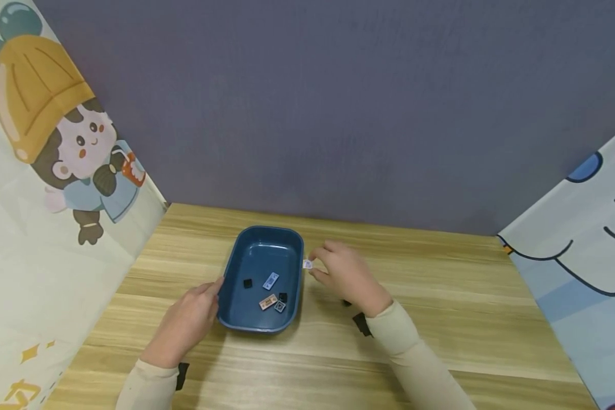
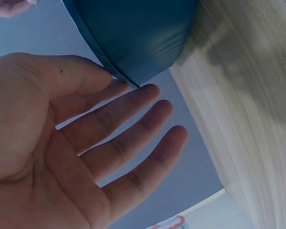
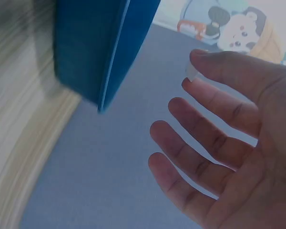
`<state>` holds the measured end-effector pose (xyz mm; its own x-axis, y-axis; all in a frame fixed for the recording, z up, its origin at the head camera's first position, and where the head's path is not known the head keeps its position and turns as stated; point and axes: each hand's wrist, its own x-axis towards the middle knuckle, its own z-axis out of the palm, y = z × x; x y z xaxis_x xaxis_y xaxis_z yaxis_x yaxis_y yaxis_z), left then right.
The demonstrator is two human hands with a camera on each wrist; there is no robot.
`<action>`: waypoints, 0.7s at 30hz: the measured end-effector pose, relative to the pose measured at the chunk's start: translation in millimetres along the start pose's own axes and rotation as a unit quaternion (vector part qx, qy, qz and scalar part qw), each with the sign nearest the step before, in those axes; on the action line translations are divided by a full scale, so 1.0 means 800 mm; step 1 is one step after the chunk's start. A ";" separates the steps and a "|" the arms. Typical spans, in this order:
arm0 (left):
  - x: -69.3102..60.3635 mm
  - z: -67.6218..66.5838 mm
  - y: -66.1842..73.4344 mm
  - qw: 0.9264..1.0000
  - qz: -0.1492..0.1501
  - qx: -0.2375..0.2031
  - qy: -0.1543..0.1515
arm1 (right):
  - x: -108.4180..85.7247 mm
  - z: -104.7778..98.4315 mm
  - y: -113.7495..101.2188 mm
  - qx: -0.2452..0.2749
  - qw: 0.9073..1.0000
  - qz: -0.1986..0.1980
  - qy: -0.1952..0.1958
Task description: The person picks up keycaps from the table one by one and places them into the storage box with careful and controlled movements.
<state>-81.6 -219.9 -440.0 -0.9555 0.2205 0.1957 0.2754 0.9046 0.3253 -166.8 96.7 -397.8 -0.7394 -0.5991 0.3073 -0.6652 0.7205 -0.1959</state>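
Note:
A blue plastic bin (image 1: 261,329) stands on the wooden table. At its left rim is my left hand (image 1: 192,319); in the left wrist view the thumb and index finger pinch the rim, while the other fingers (image 2: 126,148) extend loosely. Beside the right rim, my right hand (image 1: 345,276) holds a small white piece with a purple print (image 1: 308,264) between thumb and index finger, above table level. Inside the bin lie a blue printed tile (image 1: 270,281), an orange printed tile (image 1: 268,302), a grey-white square tile (image 1: 279,306) and small black squares (image 1: 247,283).
The wooden table (image 1: 441,319) meets a grey-purple panel (image 1: 312,114) at the back. Cartoon-printed sheets hang at the left (image 1: 41,228) and right (image 1: 584,239). Black pieces (image 1: 361,323) show by each wrist.

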 end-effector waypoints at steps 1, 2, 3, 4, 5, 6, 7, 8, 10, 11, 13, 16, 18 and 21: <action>0.000 0.000 0.000 1.000 0.000 0.000 0.001 | 0.004 0.001 -0.007 0.006 1.000 -0.004 -0.004; -0.001 0.000 0.000 1.000 0.002 -0.001 0.002 | 0.007 0.002 -0.013 0.007 1.000 -0.008 -0.009; -0.001 0.001 0.000 1.000 0.003 -0.001 0.002 | 0.009 0.004 -0.018 0.009 1.000 -0.010 -0.012; -0.001 0.001 0.000 1.000 0.005 -0.002 0.003 | 0.011 0.005 -0.022 0.009 1.000 -0.012 -0.015; -0.001 0.001 0.000 1.000 0.006 -0.003 0.003 | 0.013 0.006 -0.026 0.009 1.000 -0.014 -0.019; -0.001 0.002 0.000 1.000 0.008 -0.004 0.004 | 0.014 0.007 -0.029 0.011 1.000 -0.013 -0.021; -0.001 0.002 0.000 1.000 0.008 -0.005 0.004 | 0.015 0.008 -0.031 0.012 1.000 -0.014 -0.023; -0.001 0.002 0.000 1.000 0.008 -0.005 0.004 | 0.016 0.009 -0.033 0.013 1.000 -0.013 -0.025; -0.001 0.003 0.000 1.000 0.007 -0.006 0.004 | 0.017 0.010 -0.034 0.016 0.999 -0.013 -0.027; -0.001 0.003 0.000 1.000 0.006 -0.005 0.003 | 0.017 0.011 -0.034 0.018 0.999 -0.013 -0.028; -0.001 0.002 0.000 1.000 0.005 -0.004 0.002 | 0.016 0.011 -0.032 0.022 0.999 -0.012 -0.029; 0.000 0.001 0.000 1.000 0.003 -0.003 0.003 | 0.012 0.008 -0.026 0.025 0.999 -0.009 -0.019; 0.000 0.000 -0.001 1.000 0.004 -0.002 0.004 | 0.006 0.004 -0.020 0.027 1.000 -0.006 -0.006; -0.001 -0.001 -0.001 1.000 0.005 -0.002 0.004 | -0.006 -0.002 -0.009 0.024 1.000 0.001 0.009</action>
<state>-80.9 -221.3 -440.1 -0.9520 0.2268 0.2056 0.2853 0.9009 0.3270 -158.4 94.7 -396.0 -0.7387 -0.5912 0.3237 -0.6686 0.7037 -0.2404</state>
